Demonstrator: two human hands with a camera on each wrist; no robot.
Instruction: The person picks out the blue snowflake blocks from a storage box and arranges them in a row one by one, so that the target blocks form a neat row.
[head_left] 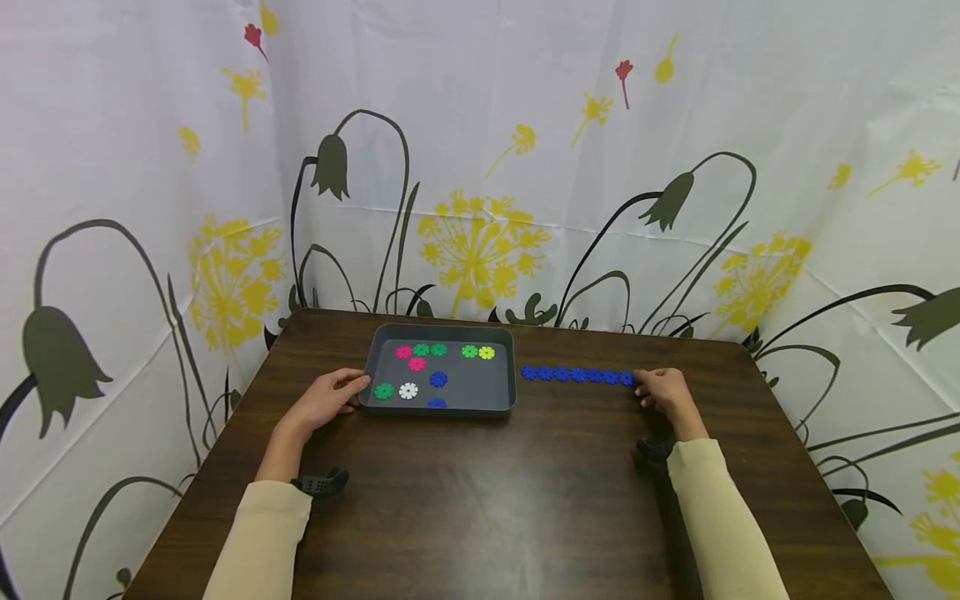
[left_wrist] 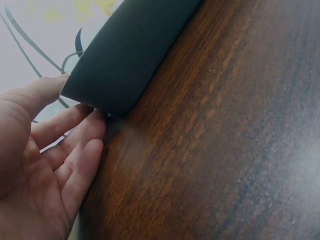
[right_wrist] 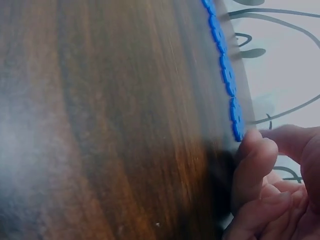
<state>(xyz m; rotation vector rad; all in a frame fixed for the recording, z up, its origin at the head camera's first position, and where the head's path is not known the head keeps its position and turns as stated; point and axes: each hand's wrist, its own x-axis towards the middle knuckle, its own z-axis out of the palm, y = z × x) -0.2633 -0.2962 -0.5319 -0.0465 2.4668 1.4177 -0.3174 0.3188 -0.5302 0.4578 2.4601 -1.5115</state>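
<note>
A dark grey tray stands on the table with toothed plastic discs in it. My left hand holds its left end; in the left wrist view the thumb is at the rim and the fingers are against the outer wall. To the tray's right, a chain of interlocking blue discs runs in a straight line across the table. My right hand pinches the right end of this chain between thumb and fingertips. In the right wrist view, the last blue disc reaches the fingertips, which hide its end.
Inside the tray lie pink discs, green discs, a white disc, a yellow disc and loose blue discs. The brown wooden table ends at the back against a flowered curtain.
</note>
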